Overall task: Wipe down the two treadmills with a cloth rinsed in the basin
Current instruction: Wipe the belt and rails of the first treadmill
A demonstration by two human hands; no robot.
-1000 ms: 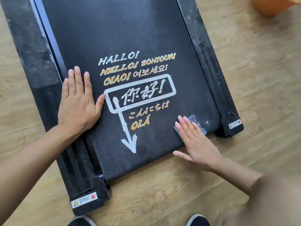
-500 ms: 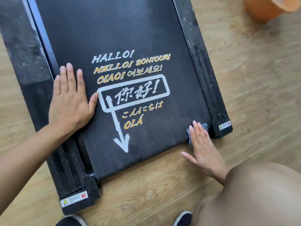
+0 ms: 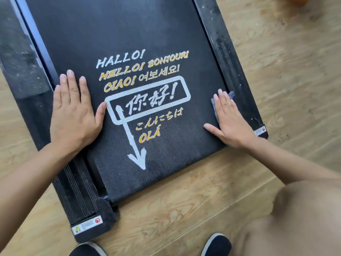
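Observation:
A black treadmill belt (image 3: 129, 30) with white and orange greeting words and a white arrow fills the view, its rear end toward me. My left hand (image 3: 73, 111) lies flat, fingers spread, on the belt's left edge beside the dusty left side rail (image 3: 24, 67). My right hand (image 3: 228, 119) presses flat on a blue-grey cloth (image 3: 215, 109) at the belt's right edge, next to the right side rail (image 3: 217, 39). Only slivers of the cloth show around the fingers.
Wooden floor (image 3: 286, 74) surrounds the treadmill. An orange basin (image 3: 297, 0) peeks in at the top right corner. My two dark shoes (image 3: 215, 244) stand just behind the treadmill's rear end, and my knee (image 3: 295, 218) fills the lower right.
My right hand has slid the cloth forward along the belt's right edge, away from the rear end. My left hand stays planted in the same spot on the belt.

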